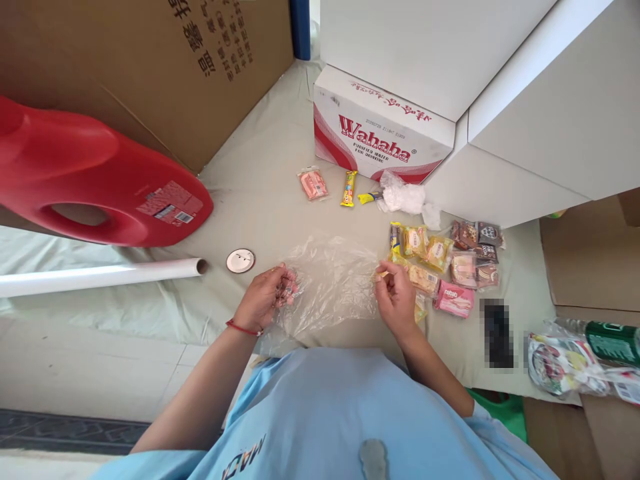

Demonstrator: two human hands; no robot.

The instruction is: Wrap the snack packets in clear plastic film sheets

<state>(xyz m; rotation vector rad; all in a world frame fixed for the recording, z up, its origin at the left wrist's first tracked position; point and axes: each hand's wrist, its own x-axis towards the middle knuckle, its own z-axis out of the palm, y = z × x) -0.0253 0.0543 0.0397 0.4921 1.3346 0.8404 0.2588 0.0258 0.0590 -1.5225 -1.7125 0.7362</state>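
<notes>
A clear plastic bag (330,280) is stretched between my two hands, low over the covered surface. My left hand (263,293), with a red cord at the wrist, pinches its left side, where crumpled film with pinkish marks bunches at the fingertips. The bag's right edge is gripped in the closed fingers of my right hand (397,293). Just beyond that hand lie several wrapped snacks, among them yellow packets (439,252), a pink nabati pack (454,299) and brown packets (487,233). Farther off are a pink-wrapped snack (313,183) and a yellow bar (349,189).
A Wahaha carton (380,133) stands at the back beside white cabinets (530,120). Crumpled white plastic (404,197) lies before it. To the left are a red jug (100,180), a white tube (100,277) and a round disc (241,261). A green bottle (613,341) lies at right.
</notes>
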